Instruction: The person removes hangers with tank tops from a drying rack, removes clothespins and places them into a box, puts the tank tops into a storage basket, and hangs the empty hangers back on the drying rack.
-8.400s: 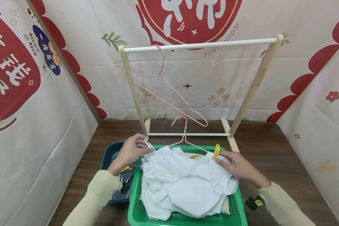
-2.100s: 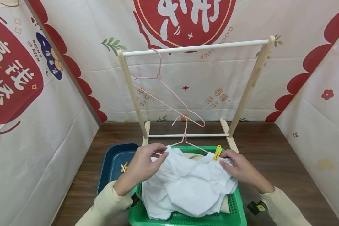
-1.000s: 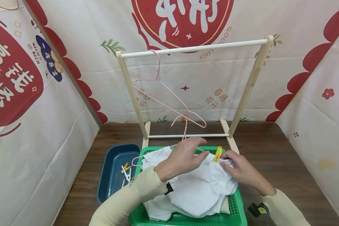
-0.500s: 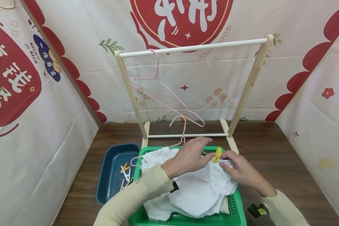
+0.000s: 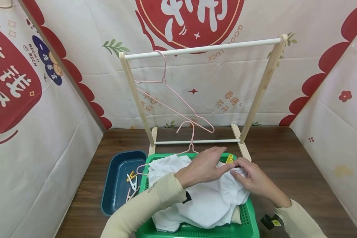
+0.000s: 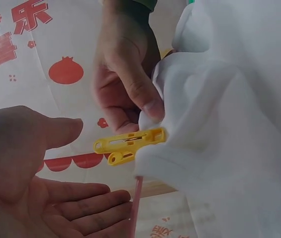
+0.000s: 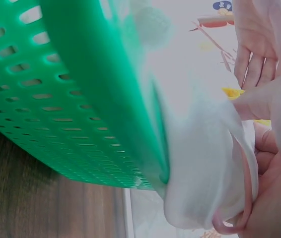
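Observation:
A white shirt [image 5: 196, 201] lies over the green basket [image 5: 253, 218]. A pink hanger [image 5: 191, 140] sits inside it, its hook standing up past the collar. The yellow clothespin [image 6: 130, 141] is clipped on the cloth at the right shoulder, its handles pointing away from the shirt. My left hand [image 5: 203, 167] hovers by that clothespin with fingers spread; in the left wrist view a gap shows between thumb and clip. With thumb and fingers my right hand [image 5: 250, 175] pinches the shirt's right shoulder beside the clothespin, and the hanger's end [image 7: 245, 193] shows at its palm.
A blue tray [image 5: 107, 188] left of the basket holds yellow, white and pink clothespins [image 5: 132, 181]. Behind stands a wooden rack with a white rail [image 5: 202, 49], where another pink hanger [image 5: 165, 76] hangs. Printed cloth walls [image 5: 330, 138] enclose the brown table [image 5: 285, 165].
My left hand, which held a white clothespin at the left shoulder, has crossed over to the yellow clothespin. A white clothespin is now seen in the tray. My right hand stays at the shoulder.

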### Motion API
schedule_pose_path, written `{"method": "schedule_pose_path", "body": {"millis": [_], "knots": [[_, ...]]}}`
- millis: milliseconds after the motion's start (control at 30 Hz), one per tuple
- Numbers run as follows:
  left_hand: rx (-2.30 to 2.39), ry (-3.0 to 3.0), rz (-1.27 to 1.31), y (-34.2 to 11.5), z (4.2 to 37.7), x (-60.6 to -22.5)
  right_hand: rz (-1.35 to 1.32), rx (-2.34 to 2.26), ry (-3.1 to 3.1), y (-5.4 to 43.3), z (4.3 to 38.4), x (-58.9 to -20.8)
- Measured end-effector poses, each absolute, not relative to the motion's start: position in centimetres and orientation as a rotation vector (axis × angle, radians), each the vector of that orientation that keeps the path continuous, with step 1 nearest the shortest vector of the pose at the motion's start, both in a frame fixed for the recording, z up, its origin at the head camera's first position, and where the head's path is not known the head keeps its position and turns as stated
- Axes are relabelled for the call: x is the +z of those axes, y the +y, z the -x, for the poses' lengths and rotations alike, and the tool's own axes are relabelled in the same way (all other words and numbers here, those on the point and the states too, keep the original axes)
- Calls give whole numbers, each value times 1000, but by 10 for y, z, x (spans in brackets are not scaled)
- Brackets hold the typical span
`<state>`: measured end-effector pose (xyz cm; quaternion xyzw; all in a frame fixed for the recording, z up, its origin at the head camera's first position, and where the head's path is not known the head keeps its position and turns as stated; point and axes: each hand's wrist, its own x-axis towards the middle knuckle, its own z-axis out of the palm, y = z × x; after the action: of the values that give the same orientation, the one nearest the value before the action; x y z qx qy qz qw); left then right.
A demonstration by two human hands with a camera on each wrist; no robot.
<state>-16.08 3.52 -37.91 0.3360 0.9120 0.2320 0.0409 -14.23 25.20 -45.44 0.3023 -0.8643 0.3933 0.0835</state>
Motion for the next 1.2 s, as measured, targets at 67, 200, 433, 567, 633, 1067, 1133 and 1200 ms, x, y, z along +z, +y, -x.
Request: {"method": "schedule_pose_path", "body": {"millis": [67,200,433,567,633,1067,1133,1200], "knots": [[710,2774,-1018,36,161,-380,-907,1167,-2577,252,142,-454],[696,2751,-1005,39,161,-382,-922,1154,-2561,252,141,-453],[685,2750,-1078,46,162,-384,-993,1162,-2477,251,144,-455],[729,2732,-1132,48,162,-386,-1012,1180,-2455,250,144,-455],[741,2731,-1148,49,162,-387,-1012,1184,-2453,250,144,-455],[860,2768,-1264,48,162,-391,-989,1158,-2465,247,143,-454],[847,2779,-1270,47,161,-391,-994,1148,-2465,247,143,-454],[831,2791,-1277,47,161,-391,-1001,1144,-2465,247,143,-455]]}}
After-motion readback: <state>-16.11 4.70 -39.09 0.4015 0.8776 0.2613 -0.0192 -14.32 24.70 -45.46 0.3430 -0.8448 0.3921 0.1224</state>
